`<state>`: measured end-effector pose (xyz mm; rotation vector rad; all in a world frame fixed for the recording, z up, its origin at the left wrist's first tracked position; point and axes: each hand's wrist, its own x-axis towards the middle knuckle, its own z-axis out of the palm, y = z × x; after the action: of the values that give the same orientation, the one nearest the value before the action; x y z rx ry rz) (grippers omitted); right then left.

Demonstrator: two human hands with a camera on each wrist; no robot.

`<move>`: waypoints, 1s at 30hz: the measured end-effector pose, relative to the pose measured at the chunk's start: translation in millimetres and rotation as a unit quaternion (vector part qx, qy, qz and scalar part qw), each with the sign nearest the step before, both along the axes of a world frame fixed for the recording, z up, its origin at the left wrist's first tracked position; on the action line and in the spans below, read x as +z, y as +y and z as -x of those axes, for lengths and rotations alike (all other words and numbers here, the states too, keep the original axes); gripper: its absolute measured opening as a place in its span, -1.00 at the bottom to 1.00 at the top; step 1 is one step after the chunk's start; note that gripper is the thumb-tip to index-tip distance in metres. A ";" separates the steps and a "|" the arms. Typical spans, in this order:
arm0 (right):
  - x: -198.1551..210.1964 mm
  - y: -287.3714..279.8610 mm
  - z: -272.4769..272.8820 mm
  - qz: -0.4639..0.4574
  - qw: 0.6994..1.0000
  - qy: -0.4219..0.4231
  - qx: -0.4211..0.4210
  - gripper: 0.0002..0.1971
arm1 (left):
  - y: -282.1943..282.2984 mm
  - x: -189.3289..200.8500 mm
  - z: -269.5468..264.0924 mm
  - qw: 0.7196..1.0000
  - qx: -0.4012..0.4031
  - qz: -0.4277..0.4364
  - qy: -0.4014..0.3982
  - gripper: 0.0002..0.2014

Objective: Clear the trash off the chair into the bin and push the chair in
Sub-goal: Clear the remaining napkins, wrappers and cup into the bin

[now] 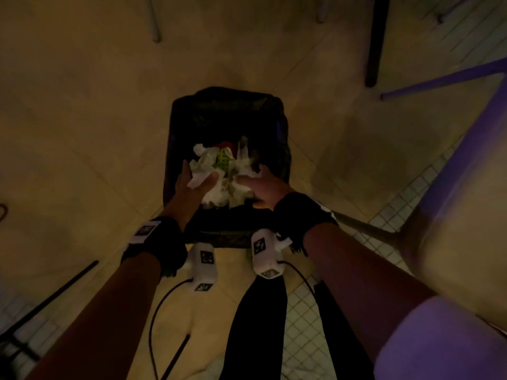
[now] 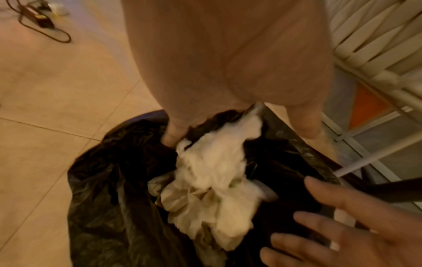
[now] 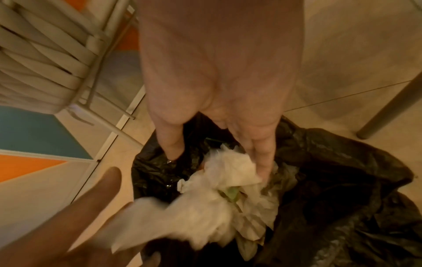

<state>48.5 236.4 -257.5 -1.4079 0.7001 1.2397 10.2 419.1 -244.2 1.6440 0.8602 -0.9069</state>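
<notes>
A bin lined with a black bag (image 1: 227, 111) stands on the floor right below me. A wad of crumpled white paper trash (image 1: 222, 171) with a green and red scrap in it sits in the bin's mouth between my hands. My left hand (image 1: 197, 176) lies against its left side with straight fingers. My right hand (image 1: 258, 176) touches its right side, fingers spread. In the left wrist view the trash (image 2: 214, 180) is blurred below the left hand (image 2: 237, 133). The right wrist view has my right hand (image 3: 217, 162) pointing its fingers down into the trash (image 3: 228, 189). The pale woven chair (image 1: 461, 229) stands at my right.
A dark table leg (image 1: 377, 39) and a thin grey leg (image 1: 153, 20) stand beyond the bin. A cable and a small device (image 2: 45, 27) lie on the tiled floor at far left. My legs in black trousers (image 1: 258, 325) are just behind the bin.
</notes>
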 end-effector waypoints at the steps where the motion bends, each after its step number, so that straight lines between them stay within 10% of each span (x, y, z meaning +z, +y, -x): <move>1: 0.1 -1.8 -0.4 0.006 1.000 -0.004 0.009 -0.17 | -7.1 5.5 -1.7 1.000 0.005 -0.002 -0.003 0.06; 10: 65.9 -94.4 7.0 -0.017 0.999 0.009 0.025 -0.53 | -87.8 28.7 -20.5 0.989 -0.114 -0.051 -0.080 -0.26; 16: 121.7 -252.0 15.9 0.032 0.985 -0.097 -0.138 -0.76 | -218.1 69.8 -54.5 0.939 -0.302 -0.036 -0.160 -0.56; 23: 142.5 -472.2 13.7 0.462 0.833 -0.298 0.065 -0.48 | -372.6 87.9 -54.0 0.908 -0.368 0.049 -0.193 -0.40; 30: 114.3 -522.4 8.1 0.500 0.782 -0.285 0.238 -0.53 | -420.9 94.9 -41.2 0.852 -0.416 -0.109 -0.297 -0.59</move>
<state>40.4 -286.0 -143.2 -2.8367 0.5858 0.6550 51.4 -1.9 -149.3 2.3726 -0.2404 -0.7720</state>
